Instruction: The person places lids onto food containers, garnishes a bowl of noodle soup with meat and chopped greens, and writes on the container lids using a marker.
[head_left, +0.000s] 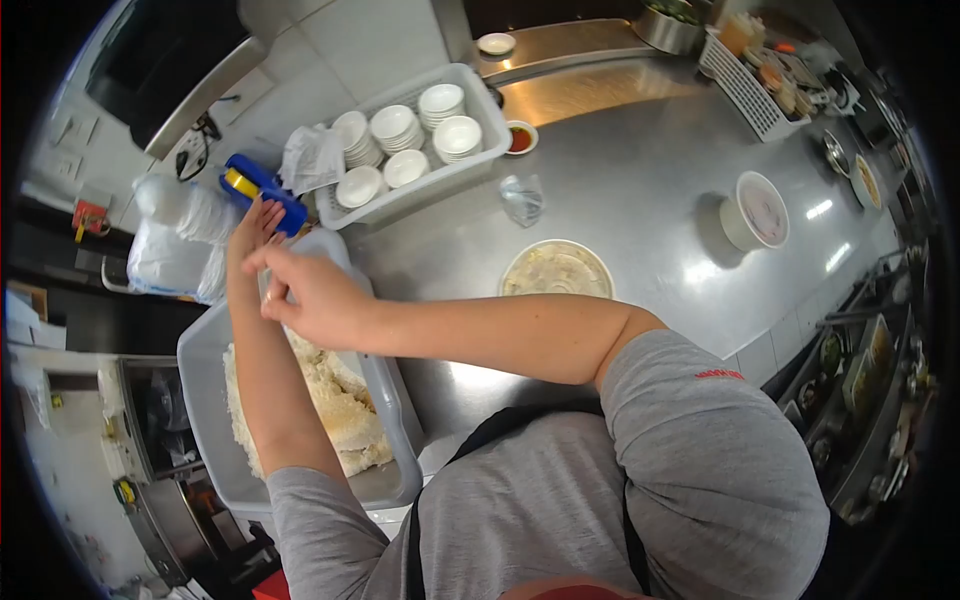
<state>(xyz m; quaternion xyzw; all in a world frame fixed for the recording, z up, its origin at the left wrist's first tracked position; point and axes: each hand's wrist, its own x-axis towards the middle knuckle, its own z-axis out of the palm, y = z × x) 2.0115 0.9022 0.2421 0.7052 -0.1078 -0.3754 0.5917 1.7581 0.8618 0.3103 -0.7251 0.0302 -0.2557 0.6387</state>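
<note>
My left hand (257,230) lies open beside the blue item (272,192), touch unclear; my right hand (315,298) is half-curled, apparently empty. The tub (210,390) of rice (335,400) at eight o'clock looks heavy; I'd grip opposite rims.

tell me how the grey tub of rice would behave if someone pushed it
The grey tub would probably feel heavy, since a broad mound of rice lies in it. Its straight, thick rim suggests fairly stiff walls. The rice looks clumpy, so it might shift in lumps rather than pour.
</note>
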